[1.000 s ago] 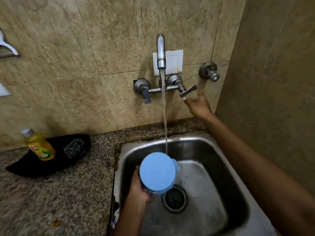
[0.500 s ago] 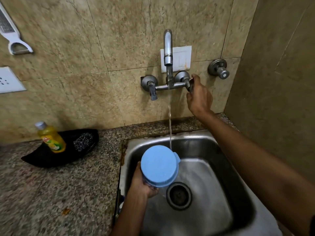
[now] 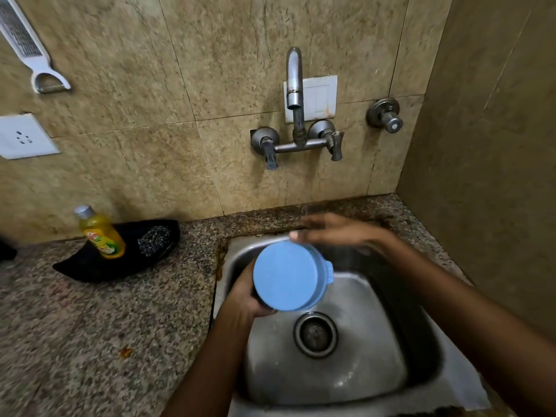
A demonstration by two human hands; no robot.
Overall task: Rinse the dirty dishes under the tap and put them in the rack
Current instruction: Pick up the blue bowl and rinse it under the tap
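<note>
A round container with a light blue lid (image 3: 288,275) is held over the left side of the steel sink (image 3: 346,365). My left hand (image 3: 245,291) grips its body from below and behind. My right hand (image 3: 334,231) hovers just behind the lid's far edge, fingers stretched out and blurred, a fingertip at the rim. The wall tap (image 3: 294,94) stands above with both lever handles hanging down. No stream of water shows under the spout. No rack is in view.
A yellow dish soap bottle (image 3: 100,233) lies in a black tray (image 3: 99,263) with a steel scrubber (image 3: 153,240) on the granite counter (image 3: 90,341) left of the sink. A grater (image 3: 27,46) and a socket (image 3: 22,136) are on the tiled wall. A side wall closes the right.
My right hand turned the right tap handle down, left it and came down to the lid's far edge. The water stream stopped. The container stayed in my left hand.
</note>
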